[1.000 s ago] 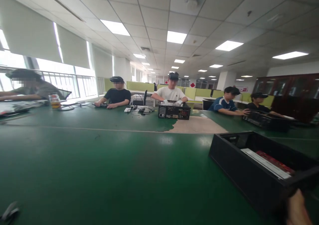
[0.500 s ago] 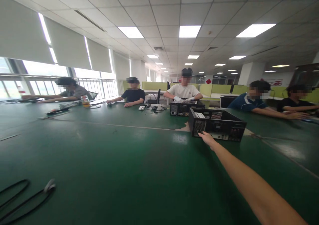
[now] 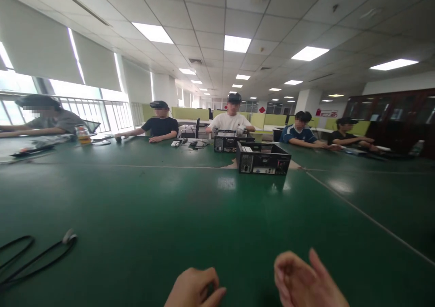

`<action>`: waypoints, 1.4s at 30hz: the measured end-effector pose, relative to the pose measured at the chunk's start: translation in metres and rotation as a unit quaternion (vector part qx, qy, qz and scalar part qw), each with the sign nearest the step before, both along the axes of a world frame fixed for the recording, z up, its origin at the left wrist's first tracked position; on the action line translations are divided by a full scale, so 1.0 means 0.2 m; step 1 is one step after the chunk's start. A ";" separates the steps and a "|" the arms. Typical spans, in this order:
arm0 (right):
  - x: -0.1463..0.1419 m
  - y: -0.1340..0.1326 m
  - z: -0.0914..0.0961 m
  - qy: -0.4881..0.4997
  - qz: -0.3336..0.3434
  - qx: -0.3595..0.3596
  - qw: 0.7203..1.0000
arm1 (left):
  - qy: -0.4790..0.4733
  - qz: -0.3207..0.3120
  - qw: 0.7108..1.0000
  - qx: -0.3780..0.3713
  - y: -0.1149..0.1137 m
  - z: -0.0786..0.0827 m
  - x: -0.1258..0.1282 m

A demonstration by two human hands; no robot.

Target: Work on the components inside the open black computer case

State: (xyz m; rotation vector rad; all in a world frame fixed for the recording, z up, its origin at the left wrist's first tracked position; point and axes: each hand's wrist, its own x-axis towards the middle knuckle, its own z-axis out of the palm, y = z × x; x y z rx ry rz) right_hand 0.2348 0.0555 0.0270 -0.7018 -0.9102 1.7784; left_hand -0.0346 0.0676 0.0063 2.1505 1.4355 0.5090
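Observation:
My left hand (image 3: 195, 289) is at the bottom centre over the green tabletop, fingers loosely curled and the thumb apart, with nothing seen in it. To its right my right hand (image 3: 307, 280) is open, palm turned inward, its fingers bent and its thumb raised. Both hands are apart from everything but possibly the table. Farther off stands a black computer case (image 3: 263, 158) with an open top, its rear ports facing me.
Behind the case, a person in a white shirt (image 3: 231, 120) works with gloved hands at another computer case (image 3: 222, 143). Several other people sit around the green table (image 3: 152, 207). A black cable (image 3: 41, 270) lies at lower left; a bottle (image 3: 83, 135) stands at far left.
My right hand has let go of the black computer case and drawn back toward me. My left hand has come into view. The view has swung slightly right.

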 end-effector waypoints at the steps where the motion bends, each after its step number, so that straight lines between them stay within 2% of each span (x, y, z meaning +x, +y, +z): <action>1: 0.00 -0.02 0.05 0.087 -0.017 -0.026 0.996 | -0.042 -0.025 0.999 0.005 -0.02 0.04 0.05; 2: 0.00 -0.03 0.10 0.152 -0.039 -0.038 0.987 | -0.084 -0.043 0.996 0.005 -0.03 0.08 0.11; 4: -0.03 -0.03 0.16 0.222 -0.068 -0.036 0.972 | -0.170 -0.047 0.984 -0.005 -0.04 0.14 0.21; 6: -0.07 -0.02 0.15 0.247 -0.044 -0.027 0.968 | -0.236 -0.035 0.971 -0.015 -0.04 0.17 0.28; 8: -0.10 -0.01 0.09 0.258 -0.005 -0.025 0.966 | -0.246 -0.039 0.969 0.007 -0.02 0.16 0.31; 10: -0.12 0.00 0.02 0.267 0.034 -0.023 0.963 | -0.214 -0.058 0.974 0.034 0.00 0.13 0.31; 12: -0.14 0.00 -0.05 0.271 0.069 -0.020 0.960 | -0.175 -0.069 0.982 0.027 0.02 0.09 0.28; 19: -0.19 -0.01 -0.14 0.250 0.151 0.002 0.956 | -0.102 -0.060 0.985 -0.123 0.07 -0.02 0.24; 23: -0.19 0.02 -0.16 0.235 0.157 0.000 0.959 | -0.154 -0.084 0.974 -0.145 0.07 -0.02 0.25; 30: -0.16 0.05 -0.18 0.236 0.140 -0.022 0.961 | -0.240 -0.149 0.931 -0.230 0.10 0.01 0.18; 32: -0.15 0.07 -0.19 0.214 0.109 -0.035 0.970 | -0.235 -0.134 0.937 -0.218 0.14 -0.01 0.14; 36: -0.15 0.08 -0.21 0.111 0.026 -0.063 0.991 | -0.200 -0.056 0.964 -0.165 0.23 -0.04 0.06; 40: -0.19 0.06 -0.26 -0.071 -0.010 -0.080 0.994 | -0.167 0.008 0.979 -0.114 0.27 -0.05 0.00; 42: -0.20 0.05 -0.28 -0.190 -0.038 -0.025 0.981 | -0.146 0.038 0.984 -0.093 0.27 -0.06 -0.01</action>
